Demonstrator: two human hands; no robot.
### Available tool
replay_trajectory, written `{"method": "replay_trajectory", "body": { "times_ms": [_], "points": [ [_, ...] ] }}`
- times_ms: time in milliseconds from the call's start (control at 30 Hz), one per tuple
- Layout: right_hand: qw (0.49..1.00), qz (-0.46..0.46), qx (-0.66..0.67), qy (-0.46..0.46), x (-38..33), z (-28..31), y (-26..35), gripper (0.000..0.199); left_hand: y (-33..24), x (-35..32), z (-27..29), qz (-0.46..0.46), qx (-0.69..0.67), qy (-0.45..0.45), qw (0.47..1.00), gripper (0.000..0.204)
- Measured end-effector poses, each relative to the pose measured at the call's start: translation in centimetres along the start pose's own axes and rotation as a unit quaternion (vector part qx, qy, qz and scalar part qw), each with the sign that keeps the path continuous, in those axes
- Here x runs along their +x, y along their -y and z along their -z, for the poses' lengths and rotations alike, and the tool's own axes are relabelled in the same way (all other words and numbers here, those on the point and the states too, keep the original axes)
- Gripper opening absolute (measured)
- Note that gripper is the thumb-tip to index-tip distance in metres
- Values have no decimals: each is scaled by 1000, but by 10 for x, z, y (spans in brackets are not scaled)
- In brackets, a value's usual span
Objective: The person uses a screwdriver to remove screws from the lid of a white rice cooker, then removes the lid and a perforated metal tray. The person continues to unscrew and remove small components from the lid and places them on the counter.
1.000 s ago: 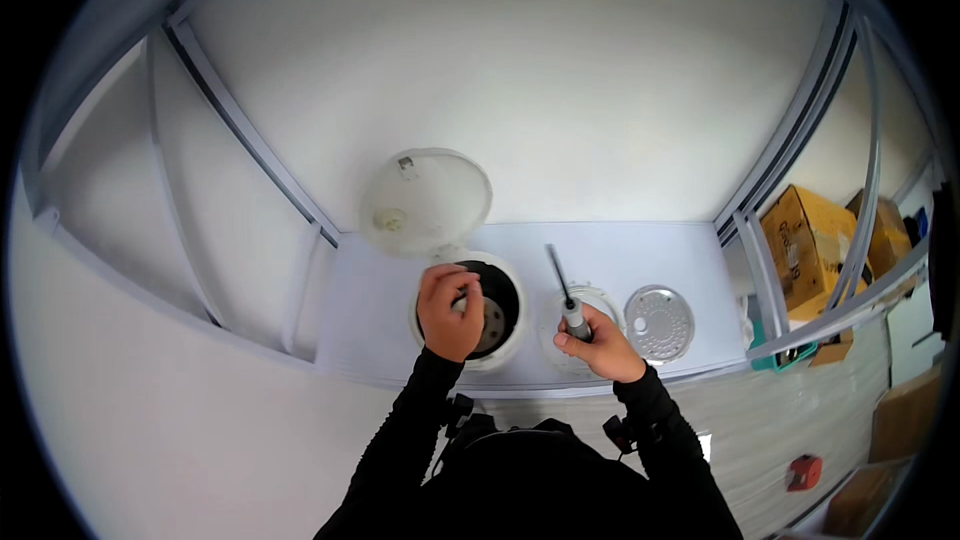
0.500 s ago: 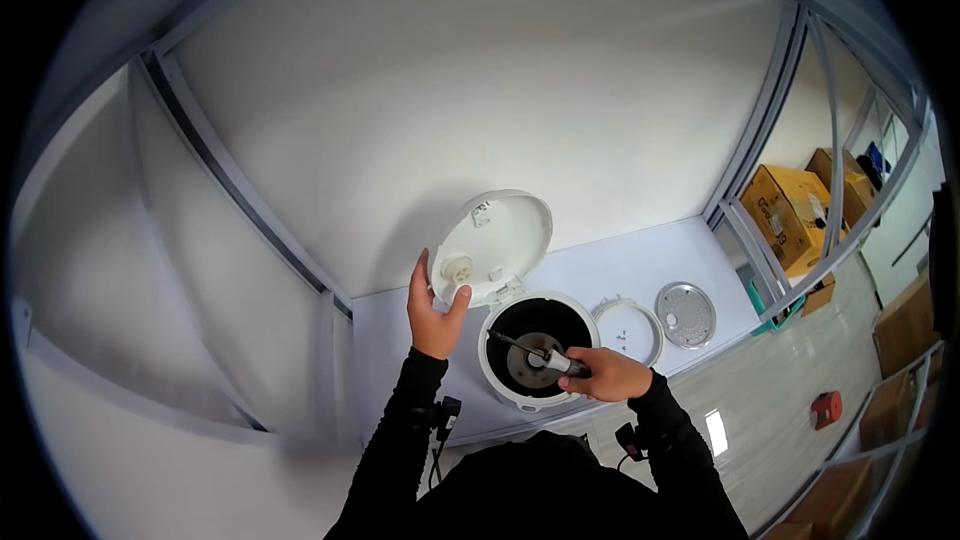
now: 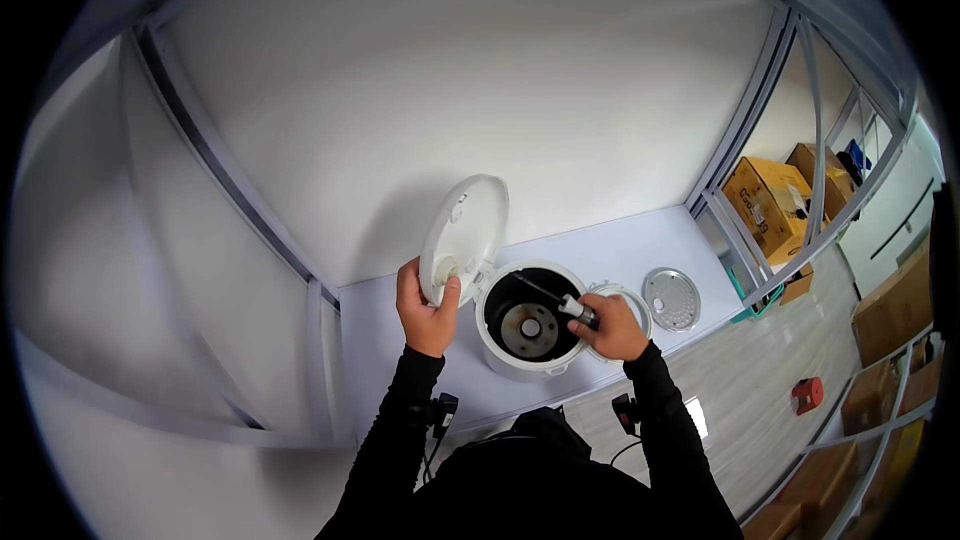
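Note:
A white rice cooker [image 3: 515, 370] stands on the table, its dark inside showing a round metal heating plate [image 3: 527, 330]. Its white lid [image 3: 470, 225] is raised at the upper left of the body. My left hand [image 3: 426, 315] grips the lid's lower left edge, thumb on the inner face and fingers behind. In my right hand [image 3: 618, 328] is a screwdriver [image 3: 570, 306], held by its handle over the cooker's right rim. The shaft points up and left across the opening; whether its tip touches anything I cannot tell.
Right of the cooker lie a white ring [image 3: 640, 298], partly behind my right hand, and a perforated metal disc [image 3: 671, 300]. The table [image 3: 620, 240] meets a pale wall. Cardboard boxes [image 3: 768, 208] and a red object [image 3: 807, 396] are on the floor at right.
The cooker has turned counterclockwise with its lid, which now appears more edge-on. My right hand has shifted right with the screwdriver, uncovering more of the heating plate. The view has shifted slightly.

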State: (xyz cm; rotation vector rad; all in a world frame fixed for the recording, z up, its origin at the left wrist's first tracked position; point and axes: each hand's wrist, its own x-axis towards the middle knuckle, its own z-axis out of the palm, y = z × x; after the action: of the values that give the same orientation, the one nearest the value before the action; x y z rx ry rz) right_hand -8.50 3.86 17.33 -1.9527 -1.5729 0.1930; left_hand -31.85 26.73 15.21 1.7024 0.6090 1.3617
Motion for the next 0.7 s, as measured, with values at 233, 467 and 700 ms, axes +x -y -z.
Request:
{"method": "replay_trajectory", "body": {
  "times_ms": [233,467,700],
  "points": [
    [993,47,-71,-79,18,-15,-36,30,-39,-34,4,-1,84,-38,996,54],
    [957,124,208,-163,28,-9,4,30,-59,-57,-3,32,89,-73,993,60],
    [919,136,369,20,10,4,44,27,-83,-91,-22,97,47,-132,985,72]
  ]
}}
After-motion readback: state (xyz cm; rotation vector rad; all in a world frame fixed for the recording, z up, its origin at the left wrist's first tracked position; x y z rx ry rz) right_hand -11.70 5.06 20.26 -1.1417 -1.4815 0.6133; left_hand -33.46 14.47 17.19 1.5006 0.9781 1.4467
